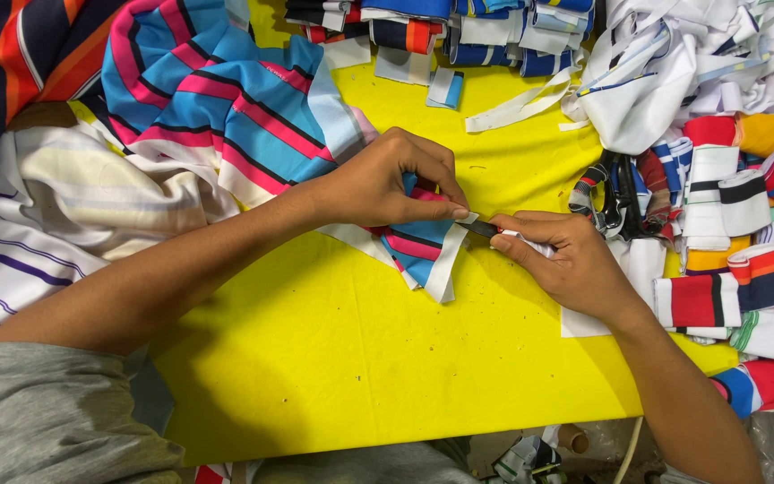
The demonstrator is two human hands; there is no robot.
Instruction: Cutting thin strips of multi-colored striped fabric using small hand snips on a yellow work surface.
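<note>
My left hand pinches the corner of a blue, pink and white striped garment piece that lies on the yellow table. The pinched corner, with its white edge strip, points toward the table's middle. My right hand holds a small dark tool with a thin blade against that corner, right beside my left fingertips. A bit of white fabric shows under my right fingers. The two hands almost touch at the fabric's tip.
Black-handled scissors lie just right of my right hand. Folded striped rib pieces are piled at the right edge. White fabric scraps and more folded pieces sit at the back. Striped cloth heaps at the left.
</note>
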